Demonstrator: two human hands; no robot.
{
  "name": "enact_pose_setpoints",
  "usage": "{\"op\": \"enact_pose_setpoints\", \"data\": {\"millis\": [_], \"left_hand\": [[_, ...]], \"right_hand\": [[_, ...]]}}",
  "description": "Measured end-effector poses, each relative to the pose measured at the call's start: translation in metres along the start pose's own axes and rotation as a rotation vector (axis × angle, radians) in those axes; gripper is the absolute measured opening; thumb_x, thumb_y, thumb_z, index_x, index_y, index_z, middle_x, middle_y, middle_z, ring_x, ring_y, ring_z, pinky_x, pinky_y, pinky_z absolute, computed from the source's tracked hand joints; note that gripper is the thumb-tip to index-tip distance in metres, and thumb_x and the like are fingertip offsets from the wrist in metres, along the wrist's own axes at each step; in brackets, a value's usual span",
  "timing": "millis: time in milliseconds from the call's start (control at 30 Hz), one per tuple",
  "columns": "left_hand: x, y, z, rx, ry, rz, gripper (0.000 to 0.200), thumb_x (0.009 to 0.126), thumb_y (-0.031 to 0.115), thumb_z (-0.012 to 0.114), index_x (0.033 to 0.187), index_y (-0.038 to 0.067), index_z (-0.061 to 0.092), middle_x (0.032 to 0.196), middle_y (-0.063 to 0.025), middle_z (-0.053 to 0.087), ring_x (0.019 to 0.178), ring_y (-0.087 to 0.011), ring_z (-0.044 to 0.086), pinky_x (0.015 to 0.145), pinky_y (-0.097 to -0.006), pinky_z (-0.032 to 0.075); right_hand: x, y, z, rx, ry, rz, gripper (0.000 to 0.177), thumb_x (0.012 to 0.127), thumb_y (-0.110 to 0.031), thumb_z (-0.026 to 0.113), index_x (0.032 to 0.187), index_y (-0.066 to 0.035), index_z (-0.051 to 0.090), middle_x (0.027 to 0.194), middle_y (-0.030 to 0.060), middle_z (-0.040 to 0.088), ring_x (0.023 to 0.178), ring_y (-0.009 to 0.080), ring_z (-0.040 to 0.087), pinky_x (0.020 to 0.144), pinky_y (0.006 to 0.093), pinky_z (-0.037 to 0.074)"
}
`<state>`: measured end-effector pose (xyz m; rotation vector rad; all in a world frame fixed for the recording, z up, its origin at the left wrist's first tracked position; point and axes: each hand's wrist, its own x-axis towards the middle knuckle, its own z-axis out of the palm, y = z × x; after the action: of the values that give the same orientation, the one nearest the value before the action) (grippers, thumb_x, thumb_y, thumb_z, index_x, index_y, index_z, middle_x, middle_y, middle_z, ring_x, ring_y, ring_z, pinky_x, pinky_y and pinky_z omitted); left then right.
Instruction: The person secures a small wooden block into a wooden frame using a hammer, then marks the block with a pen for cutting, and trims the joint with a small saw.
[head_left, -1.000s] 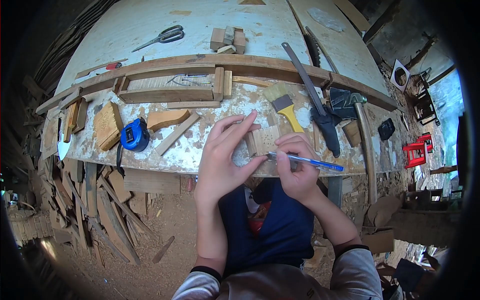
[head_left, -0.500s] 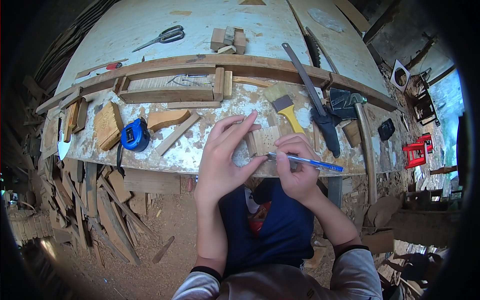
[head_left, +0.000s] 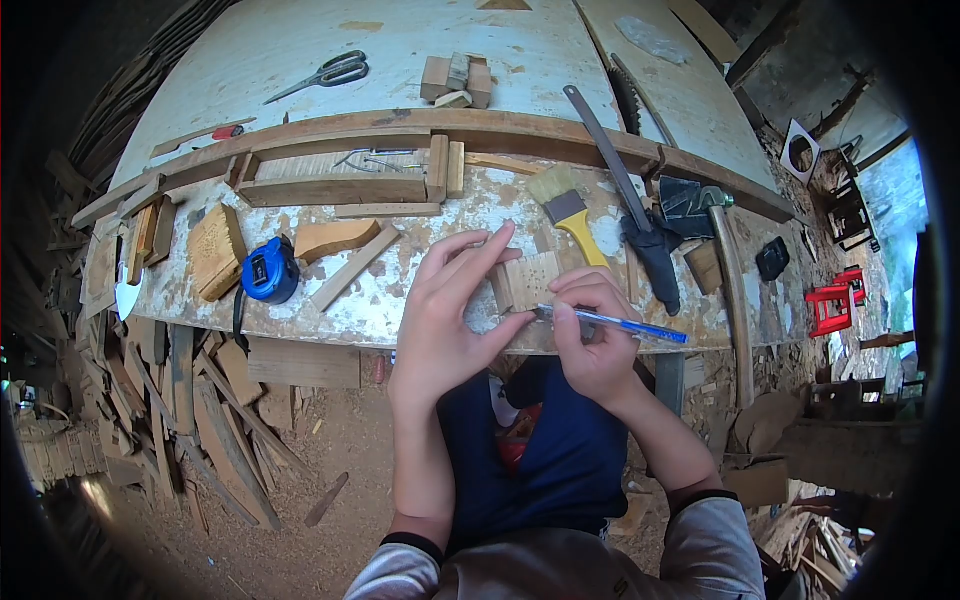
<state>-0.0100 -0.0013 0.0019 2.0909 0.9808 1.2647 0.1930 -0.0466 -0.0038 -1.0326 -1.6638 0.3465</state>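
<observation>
A small light wooden block (head_left: pixel 526 280), its top face marked with rows of dark dots, lies near the front edge of the workbench. My left hand (head_left: pixel 450 300) braces it from the left, thumb at the near edge and fingers toward the far side. In my right hand (head_left: pixel 594 335) is a blue ballpoint pen (head_left: pixel 640 327), pinched between thumb and fingers. The pen's tip is at the block's near right corner, close to my left thumb. Just beyond the block lies a paintbrush (head_left: pixel 577 235) with a yellow handle.
On the workbench (head_left: pixel 480 215) lie a blue tape measure (head_left: pixel 270 272), wood offcuts (head_left: pixel 335 237), scissors (head_left: pixel 325 76), a saw-like blade with a black-wrapped handle (head_left: pixel 652 262) and a hammer (head_left: pixel 733 280). A long wooden rail (head_left: pixel 520 122) crosses behind. Red stools (head_left: pixel 832 302) stand right.
Both hands, the pen and the block look unmoved. At the lower right, a dark figure in the background has shifted, and pale wood scraps show where it was.
</observation>
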Motion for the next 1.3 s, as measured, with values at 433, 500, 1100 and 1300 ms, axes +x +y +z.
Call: {"op": "enact_pose_setpoints", "data": {"millis": [433,500,1100,1300], "left_hand": [[-0.0006,-0.0006,-0.0003,-0.001,-0.007,0.008,0.093,0.07,0.009,0.095,0.157,0.008,0.061,0.125,-0.0116,0.079,0.133,-0.0346,0.063,0.114,-0.0459,0.051],[-0.0004,0.0002,-0.0007,0.005,-0.009,0.009,0.094,0.07,0.008,0.095,0.157,0.008,0.061,0.126,-0.0115,0.079,0.133,-0.0346,0.063,0.114,-0.0459,0.051],[-0.0006,0.0,-0.0005,-0.002,-0.013,0.002,0.094,0.07,0.009,0.095,0.158,0.009,0.061,0.126,-0.0115,0.079,0.133,-0.0348,0.063,0.114,-0.0458,0.05],[-0.0005,0.0007,-0.0008,0.005,-0.01,0.004,0.093,0.07,0.009,0.095,0.157,0.008,0.061,0.126,-0.0116,0.079,0.133,-0.0347,0.063,0.114,-0.046,0.05]], "right_hand": [[-0.0089,0.0069,-0.0007,0.179,0.029,0.122,0.006,0.097,-0.001,0.07,0.1,0.001,0.065,0.104,0.0187,0.072,0.096,0.0266,0.07,0.087,0.0368,0.055],[-0.0093,0.0062,-0.0025,0.263,0.085,0.239,0.005,0.1,-0.001,0.068,0.102,0.001,0.064,0.108,0.0182,0.071,0.097,0.0237,0.068,0.089,0.0354,0.053],[-0.0056,0.0058,0.0002,0.08,0.037,0.101,0.007,0.095,0.0,0.071,0.098,0.001,0.065,0.102,0.0179,0.072,0.093,0.03,0.069,0.085,0.0396,0.055],[-0.0037,0.0029,0.0001,0.058,0.028,0.098,0.007,0.094,0.0,0.071,0.098,0.001,0.065,0.101,0.0182,0.072,0.093,0.0308,0.069,0.084,0.04,0.055]]}}
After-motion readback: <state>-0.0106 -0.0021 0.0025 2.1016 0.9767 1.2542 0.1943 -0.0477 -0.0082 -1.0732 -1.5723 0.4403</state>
